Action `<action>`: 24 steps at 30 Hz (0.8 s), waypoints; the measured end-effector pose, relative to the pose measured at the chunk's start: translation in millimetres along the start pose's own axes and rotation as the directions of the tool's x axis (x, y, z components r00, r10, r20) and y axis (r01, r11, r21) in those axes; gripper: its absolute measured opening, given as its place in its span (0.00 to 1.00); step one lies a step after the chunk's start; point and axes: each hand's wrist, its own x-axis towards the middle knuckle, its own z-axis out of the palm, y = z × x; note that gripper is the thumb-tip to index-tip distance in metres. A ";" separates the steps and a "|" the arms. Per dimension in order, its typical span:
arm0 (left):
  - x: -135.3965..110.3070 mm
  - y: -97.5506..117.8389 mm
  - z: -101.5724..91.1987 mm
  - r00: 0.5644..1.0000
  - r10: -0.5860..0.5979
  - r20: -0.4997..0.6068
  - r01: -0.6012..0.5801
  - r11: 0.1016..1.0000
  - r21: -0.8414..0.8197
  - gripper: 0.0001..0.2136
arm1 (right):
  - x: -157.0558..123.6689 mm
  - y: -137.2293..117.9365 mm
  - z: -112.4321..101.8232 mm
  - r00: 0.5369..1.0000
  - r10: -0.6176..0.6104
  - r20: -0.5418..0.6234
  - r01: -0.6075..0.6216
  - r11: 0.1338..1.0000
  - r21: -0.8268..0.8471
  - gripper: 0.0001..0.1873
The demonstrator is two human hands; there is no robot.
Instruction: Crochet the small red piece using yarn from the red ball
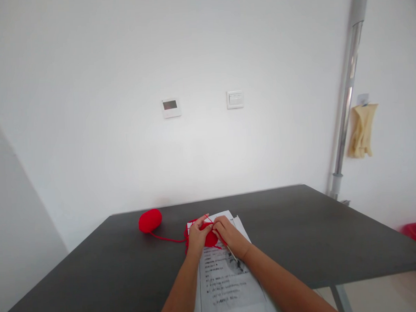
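Red wool makes up the piece (210,239) I'm watching, set between both hands above the paper (222,284). The left hand (196,233) pinches it from the left; the right hand (228,233) grips a thin rod (232,253), with the piece just left of its fingertips. That rod's long axis slants from those fingertips toward the near right (I can't make out its working end). On the table (301,230), the ball (150,220) sits farther off, to the left, nearer the left hand, its strand (168,239) running toward that hand.
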 end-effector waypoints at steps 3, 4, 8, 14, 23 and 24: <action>0.1 2.4 -0.5 0.998 0.067 -0.005 -0.067 0.993 0.102 0.18 | -1.1 0.7 0.8 1.000 0.019 -0.009 -0.018 0.999 0.046 0.08; 0.2 3.1 -0.6 0.997 0.078 -0.012 -0.076 0.989 0.124 0.17 | -1.5 0.7 0.9 1.000 0.029 -0.011 -0.028 0.998 0.064 0.08; 1.0 5.9 -1.5 0.992 0.078 -0.104 -0.058 0.982 0.180 0.16 | -3.5 1.3 1.0 0.997 0.072 0.003 -0.072 0.987 0.143 0.07; 5.0 5.5 -4.7 0.989 0.025 -0.143 -0.003 0.988 0.155 0.16 | -3.7 5.9 1.2 0.939 0.344 0.007 -0.326 0.884 0.333 0.08; 4.8 -0.3 -4.4 0.991 -0.116 -0.070 0.114 0.993 -0.040 0.20 | -0.8 9.7 -9.4 0.852 0.517 0.082 -0.463 0.670 0.581 0.08; 4.1 0.4 -3.9 0.989 -0.129 -0.065 0.126 0.990 -0.059 0.20 | -0.6 10.2 -10.3 0.848 0.523 0.086 -0.467 0.660 0.588 0.08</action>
